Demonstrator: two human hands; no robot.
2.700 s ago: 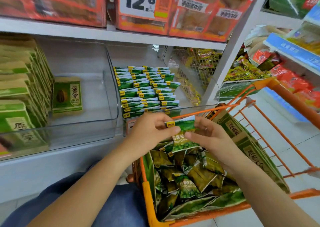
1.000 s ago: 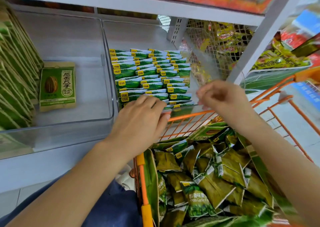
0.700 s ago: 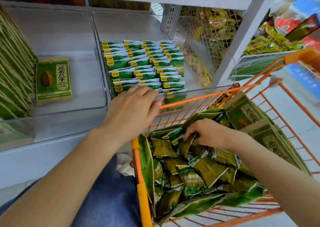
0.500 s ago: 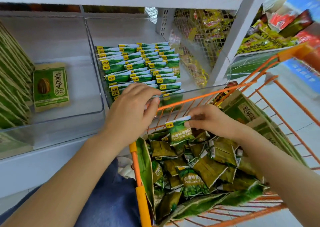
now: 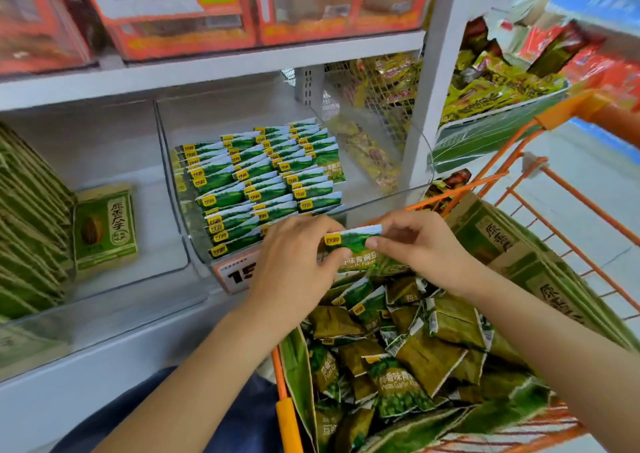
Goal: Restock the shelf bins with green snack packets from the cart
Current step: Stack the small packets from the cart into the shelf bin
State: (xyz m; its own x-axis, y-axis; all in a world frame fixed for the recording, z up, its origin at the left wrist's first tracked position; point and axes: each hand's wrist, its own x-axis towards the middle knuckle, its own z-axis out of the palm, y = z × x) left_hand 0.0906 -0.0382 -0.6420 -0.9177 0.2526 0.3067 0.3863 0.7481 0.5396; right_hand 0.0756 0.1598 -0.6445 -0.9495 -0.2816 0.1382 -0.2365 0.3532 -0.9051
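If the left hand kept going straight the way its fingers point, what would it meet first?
The left hand points up and right, and its fingers already pinch the green packet. Past that it would probably meet the right hand holding the packet's other end; depth is unclear.

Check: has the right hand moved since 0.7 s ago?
Yes. The right hand rose out of the cart's packet pile toward the orange cart rim, now pinching a green packet.

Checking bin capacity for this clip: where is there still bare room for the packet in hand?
Both hands, left hand and right hand, pinch one green packet. The peas bin is bare right of the packet rows. The neighbouring bin's floor is bare around the lone seed packet. The cart is crowded.
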